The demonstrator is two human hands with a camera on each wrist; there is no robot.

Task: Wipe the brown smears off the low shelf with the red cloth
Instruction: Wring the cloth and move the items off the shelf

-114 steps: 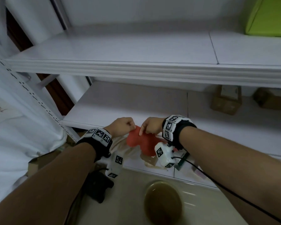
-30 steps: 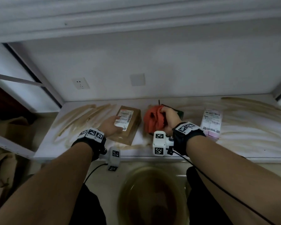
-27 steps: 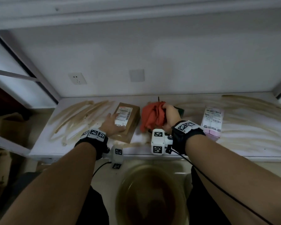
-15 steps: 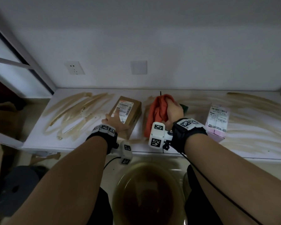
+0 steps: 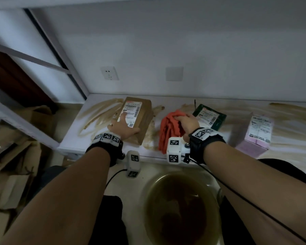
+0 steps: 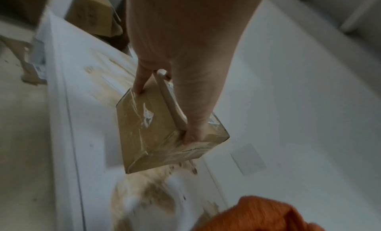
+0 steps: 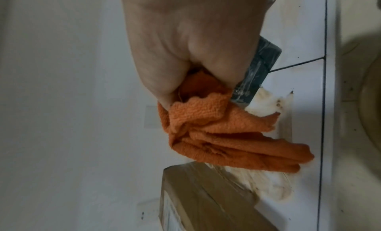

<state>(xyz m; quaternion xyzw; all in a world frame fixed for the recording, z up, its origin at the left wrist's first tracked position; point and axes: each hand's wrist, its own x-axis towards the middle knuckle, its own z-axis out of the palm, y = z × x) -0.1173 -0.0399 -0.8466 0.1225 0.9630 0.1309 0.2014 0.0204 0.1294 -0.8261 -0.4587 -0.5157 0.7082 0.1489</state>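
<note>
The low white shelf [image 5: 74, 138] carries brown smears [image 5: 95, 117] at its left end, between the boxes and far to the right. My right hand [image 5: 187, 124] grips the bunched red cloth [image 5: 168, 131], which hangs onto a smear [image 7: 268, 185] beside a dark green box [image 5: 209, 117]. My left hand [image 5: 124, 126] lies over a brown cardboard box [image 5: 138, 117]. In the left wrist view it holds that box [image 6: 148, 128] between a finger and the thumb. A wet smear [image 6: 144, 202] lies just in front of the box.
A pink and white carton [image 5: 256, 135] stands on the shelf at the right. A basin of murky brown water [image 5: 180, 206] sits on the floor below the shelf edge. Cardboard and paper bags [image 5: 16, 156] lie left of the shelf. An upper shelf hangs overhead.
The view dropped from the upper shelves to the low shelf. My left hand has shifted the brown box leftward onto the left smears. The right hand stays on the cloth beside the green box.
</note>
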